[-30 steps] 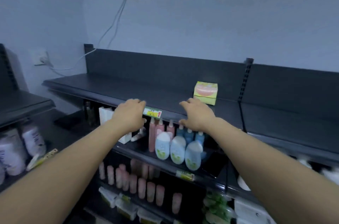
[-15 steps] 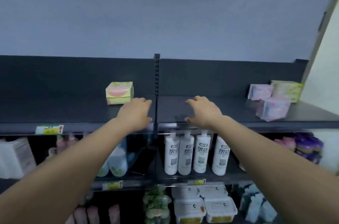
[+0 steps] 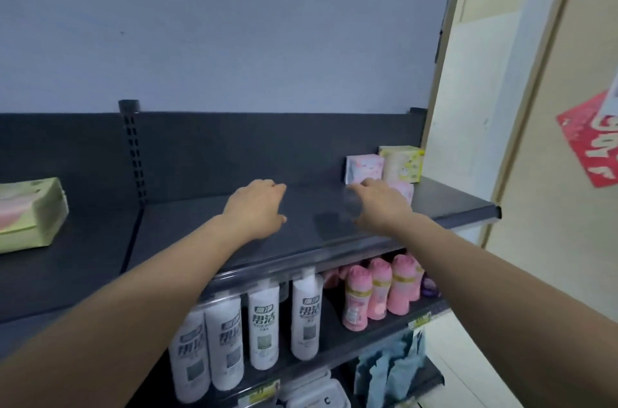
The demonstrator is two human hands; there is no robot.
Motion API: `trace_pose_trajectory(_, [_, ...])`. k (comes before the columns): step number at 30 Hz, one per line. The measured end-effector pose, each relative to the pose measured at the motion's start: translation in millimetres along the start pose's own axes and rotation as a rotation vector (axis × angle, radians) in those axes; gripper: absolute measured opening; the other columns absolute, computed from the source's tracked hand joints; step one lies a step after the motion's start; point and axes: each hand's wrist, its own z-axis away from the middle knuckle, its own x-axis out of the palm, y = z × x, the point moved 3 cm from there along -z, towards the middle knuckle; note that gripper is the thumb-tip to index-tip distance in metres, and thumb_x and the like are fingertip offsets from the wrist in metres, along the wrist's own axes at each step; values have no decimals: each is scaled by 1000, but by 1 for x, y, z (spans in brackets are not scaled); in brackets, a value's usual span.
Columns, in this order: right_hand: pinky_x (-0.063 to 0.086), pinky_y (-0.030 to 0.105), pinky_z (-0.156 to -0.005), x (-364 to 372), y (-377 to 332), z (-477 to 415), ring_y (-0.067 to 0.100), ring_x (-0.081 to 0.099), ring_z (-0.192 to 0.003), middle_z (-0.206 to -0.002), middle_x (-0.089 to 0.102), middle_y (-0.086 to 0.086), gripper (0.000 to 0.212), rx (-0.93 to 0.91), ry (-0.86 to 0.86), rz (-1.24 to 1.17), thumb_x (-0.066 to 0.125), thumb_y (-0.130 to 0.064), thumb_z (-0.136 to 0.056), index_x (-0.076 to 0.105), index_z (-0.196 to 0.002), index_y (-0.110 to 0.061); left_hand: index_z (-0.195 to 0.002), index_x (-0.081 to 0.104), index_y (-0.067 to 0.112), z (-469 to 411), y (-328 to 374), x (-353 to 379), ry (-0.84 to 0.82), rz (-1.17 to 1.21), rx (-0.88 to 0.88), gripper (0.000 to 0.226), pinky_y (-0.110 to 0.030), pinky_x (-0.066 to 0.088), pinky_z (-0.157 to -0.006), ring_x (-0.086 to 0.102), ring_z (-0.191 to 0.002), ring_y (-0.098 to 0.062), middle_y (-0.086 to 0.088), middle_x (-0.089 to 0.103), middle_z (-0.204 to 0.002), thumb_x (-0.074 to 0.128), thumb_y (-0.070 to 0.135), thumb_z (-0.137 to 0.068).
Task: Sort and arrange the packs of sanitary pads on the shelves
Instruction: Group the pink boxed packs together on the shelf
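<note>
Dark grey top shelf (image 3: 207, 240) holds the packs. A green pack (image 3: 30, 213) lies at the far left. A pink pack (image 3: 363, 168) and a yellow pack (image 3: 403, 163) stand at the far right. The left hand (image 3: 255, 207) and right hand (image 3: 381, 203) reach over the shelf, fingers loosely curled, holding nothing. White bottles (image 3: 267, 324) stand below.

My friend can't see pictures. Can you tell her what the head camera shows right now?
Two bare arms reach over a dark top shelf, the left hand and right hand both empty, the right nearly at a pink pack. Behind it stand a pink-and-white pack and a yellow pack; a green pack lies far left. White bottles and pink bottles fill the shelf below.
</note>
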Motion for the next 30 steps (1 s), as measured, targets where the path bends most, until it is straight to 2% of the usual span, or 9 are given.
trace_pose_trajectory(5, [38, 50, -105, 18, 55, -35, 28, 27, -139, -150, 31, 4, 77, 96, -142, 87, 62, -13, -82, 25, -148, -24, -135, 44, 14, -68, 23, 13, 0, 32, 69, 50, -38, 45, -91, 46, -123, -23, -2, 49, -131, 57, 38, -93])
trace_pose_trajectory(8, [40, 46, -105, 34, 78, -56, 28, 31, -137, -151, 34, 2, 75, 79, -170, 74, 59, -9, -83, 27, -149, -29, -135, 45, 14, -102, 34, 26, -29, 67, 100, 51, -41, 46, -95, 45, -125, -23, -2, 48, -133, 58, 39, -92])
trace_pose_trajectory(12, [46, 40, -91, 42, 86, -84, 27, 45, -121, -134, 50, 0, 51, 19, 14, 58, 58, -26, -89, 47, -138, -33, -145, 36, 17, -140, 51, 50, -121, 166, 145, 66, -41, 43, -101, 45, -127, -24, -3, 46, -137, 61, 44, -90])
trace_pose_trajectory(15, [44, 39, -86, 49, 89, -108, 25, 45, -116, -125, 53, -2, 42, -5, 104, 32, 58, -39, -91, 54, -132, -34, -151, 24, 21, -166, 68, 68, -182, 272, 170, 82, -39, 40, -105, 41, -132, -24, -4, 43, -142, 65, 47, -86])
trace_pose_trajectory(18, [47, 37, -82, 59, 93, -136, 24, 47, -109, -113, 55, 0, 38, -40, 154, -115, 65, -42, -87, 64, -121, -27, -151, 20, 25, -191, 82, 86, -218, 374, 156, 90, -38, 43, -99, 46, -124, -22, -3, 45, -134, 70, 48, -80])
trace_pose_trajectory(21, [45, 30, -74, 62, 104, -166, 17, 56, -95, -101, 62, -2, 33, -109, 121, -336, 74, -36, -80, 70, -110, -21, -139, 39, 26, -219, 88, 96, -201, 486, 93, 73, -34, 48, -88, 53, -110, -19, 0, 54, -121, 73, 46, -77])
trace_pose_trajectory(24, [44, 23, -66, 59, 125, -196, 10, 58, -75, -79, 66, -6, 4, -124, 46, -695, 70, -21, -84, 71, -86, -18, -106, 58, 19, -244, 82, 104, -210, 614, -54, 43, -30, 44, -72, 59, -93, -18, 4, 62, -101, 76, 45, -76])
trace_pose_trajectory(26, [43, 25, -69, 60, 143, -219, 11, 58, -73, -75, 64, -6, 12, -76, 123, -739, 61, -13, -88, 71, -82, -17, -90, 57, 23, -257, 76, 108, -225, 705, -142, 30, -25, 40, -64, 57, -80, -12, 8, 61, -91, 78, 40, -76])
trace_pose_trajectory(30, [48, 30, -83, 81, 171, -256, 24, 60, -104, -111, 66, 4, 28, 37, 125, -464, 55, -11, -87, 69, -111, -16, -91, 56, 18, -267, 61, 114, -233, 850, -345, 30, -33, 51, -73, 62, -83, -17, 1, 64, -96, 79, 27, -77])
